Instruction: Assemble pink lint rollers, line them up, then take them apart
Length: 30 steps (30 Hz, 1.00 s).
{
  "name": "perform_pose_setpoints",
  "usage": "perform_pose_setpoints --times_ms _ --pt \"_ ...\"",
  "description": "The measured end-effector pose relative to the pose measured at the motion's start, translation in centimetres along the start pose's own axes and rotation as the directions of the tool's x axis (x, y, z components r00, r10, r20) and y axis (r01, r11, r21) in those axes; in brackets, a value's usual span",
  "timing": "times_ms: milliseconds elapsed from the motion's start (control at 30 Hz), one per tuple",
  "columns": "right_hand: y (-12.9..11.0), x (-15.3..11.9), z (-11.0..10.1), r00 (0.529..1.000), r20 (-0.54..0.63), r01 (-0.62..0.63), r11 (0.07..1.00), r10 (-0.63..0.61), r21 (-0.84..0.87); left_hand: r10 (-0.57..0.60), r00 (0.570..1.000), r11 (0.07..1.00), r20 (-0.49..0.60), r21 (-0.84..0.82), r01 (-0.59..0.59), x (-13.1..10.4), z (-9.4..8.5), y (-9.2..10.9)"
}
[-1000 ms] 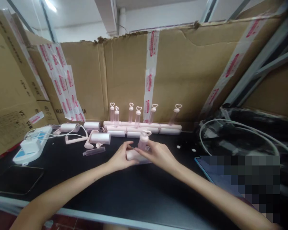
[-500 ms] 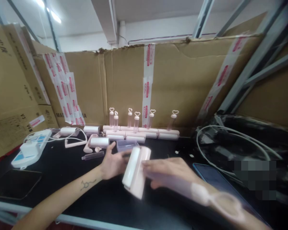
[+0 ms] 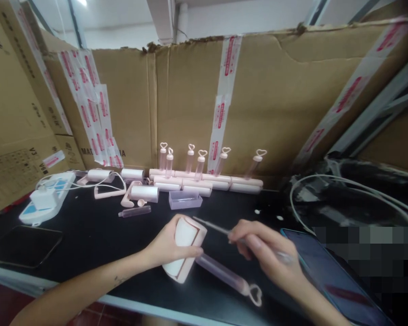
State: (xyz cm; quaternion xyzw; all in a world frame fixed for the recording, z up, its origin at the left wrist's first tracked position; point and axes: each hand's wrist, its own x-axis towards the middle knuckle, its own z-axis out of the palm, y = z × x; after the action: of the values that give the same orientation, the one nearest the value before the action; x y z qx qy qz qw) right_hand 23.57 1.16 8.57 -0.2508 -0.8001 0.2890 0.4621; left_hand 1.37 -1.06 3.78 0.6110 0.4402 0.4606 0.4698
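My left hand [image 3: 168,242] is closed round the head of a lint roller [image 3: 187,246], its thumb across the front. The head has a white roll in a pink shell, with a brown line along the roll's edge. From it a clear tube handle [image 3: 224,274] with a pink heart-shaped ring slants down to the right. My right hand [image 3: 267,251] grips a slim pointed tool [image 3: 212,225] with a thin shaft and what looks like a clear handle. Its tip is close to the upper right corner of the head; contact I cannot tell.
Several finished-looking lint rollers [image 3: 221,182] stand at the back with handles up. Left of them lie loose white rolls [image 3: 144,193], pink frames and a clear tube [image 3: 135,211]. A clear box [image 3: 185,200], a power strip [image 3: 49,199] and two phones [image 3: 23,246] are on the black table.
The lint roller has passed from my right hand to my left, which was open beside it. My right hand has taken up the slim tool. The view has tilted down.
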Motion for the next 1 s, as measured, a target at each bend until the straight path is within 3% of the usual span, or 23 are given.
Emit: perform_pose_setpoints --times_ms 100,233,300,400,467,567,667,767,933,1000 --pt "0.2 -0.4 1.1 0.990 0.107 0.105 0.989 -0.094 -0.105 0.014 1.000 1.000 -0.014 0.001 -0.014 0.0 0.0 0.0" --pt "0.3 -0.8 0.8 0.987 0.045 0.158 0.986 -0.156 -0.058 0.007 1.000 1.000 -0.022 0.004 -0.007 0.0 -0.1 -0.3" --pt "0.2 -0.9 0.8 0.980 0.088 0.181 0.982 -0.176 -0.055 -0.002 0.999 1.000 -0.034 -0.004 0.002 0.0 0.0 -0.5" --pt "0.0 -0.9 1.3 0.979 0.151 0.153 0.980 -0.134 -0.125 -0.002 0.999 0.999 -0.052 -0.042 0.000 0.0 0.2 -0.7" --pt "0.0 -0.6 2.0 0.983 0.181 0.060 0.988 -0.035 -0.139 -0.011 0.997 0.998 -0.072 -0.063 0.006 0.0 0.2 -0.7" --pt "0.1 -0.3 2.8 0.949 0.304 -0.053 0.993 0.084 -0.107 -0.006 0.996 0.997 -0.084 -0.081 -0.001 -0.1 0.1 -0.6" --pt "0.2 -0.4 3.1 0.928 0.371 0.042 0.986 0.022 -0.162 0.010 0.994 0.997 -0.106 -0.074 -0.018 0.2 0.4 -0.8" --pt "0.9 -1.4 2.9 0.947 0.310 0.158 0.964 -0.086 -0.215 -0.037 0.988 0.998 -0.150 -0.052 0.029 1.1 1.7 -1.3" --pt "4.0 -3.7 2.4 0.988 0.137 0.111 0.947 -0.072 -0.302 -0.148 0.966 0.957 -0.213 -0.277 0.086 4.1 4.7 -1.3" --pt "5.1 -4.1 2.2 0.995 0.080 0.086 0.925 -0.060 -0.371 -0.185 0.966 0.932 -0.180 -0.344 0.114 5.0 5.3 -1.0"
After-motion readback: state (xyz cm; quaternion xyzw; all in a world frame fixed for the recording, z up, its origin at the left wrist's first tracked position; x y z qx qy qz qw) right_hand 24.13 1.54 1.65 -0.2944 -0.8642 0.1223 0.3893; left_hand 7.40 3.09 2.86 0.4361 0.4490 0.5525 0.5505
